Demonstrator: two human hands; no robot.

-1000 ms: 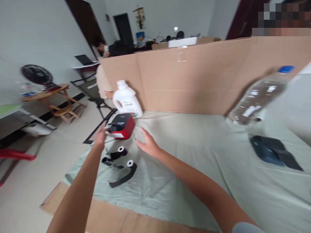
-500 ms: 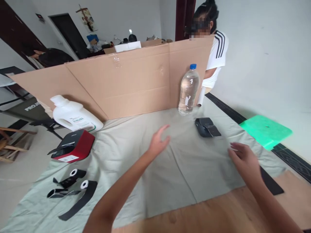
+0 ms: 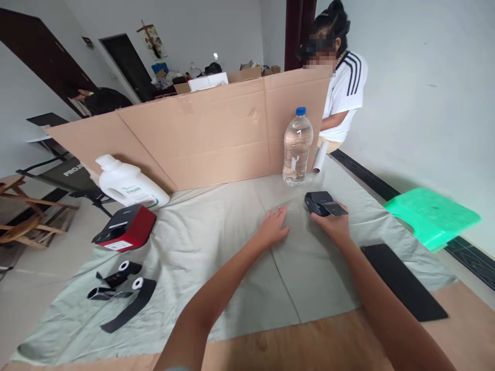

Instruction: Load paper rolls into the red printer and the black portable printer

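My left hand [image 3: 274, 227] lies flat and open on the pale green cloth [image 3: 216, 278], just left of a small black device [image 3: 317, 201] with a raised flap. My right hand [image 3: 333, 224] is at the near side of that device, fingers curled against it and thumb on its left. A clear water bottle [image 3: 297, 147] with a blue cap stands upright behind the device. Far left on the cloth sit a red and black printer [image 3: 129, 226] and two black ribbon rolls [image 3: 122, 286] with white cores.
A white jug [image 3: 129, 186] lies by a cardboard wall [image 3: 216, 134] along the cloth's back edge. A flat black pad [image 3: 402, 281] lies at the right. A green stool [image 3: 431, 216] stands off the table. A person in a white shirt [image 3: 344, 93] sits behind the cardboard.
The view swung from the red printer at the left to the table's middle and right. My right hand moved forward onto the small black device. My left hand dropped flat on the cloth.
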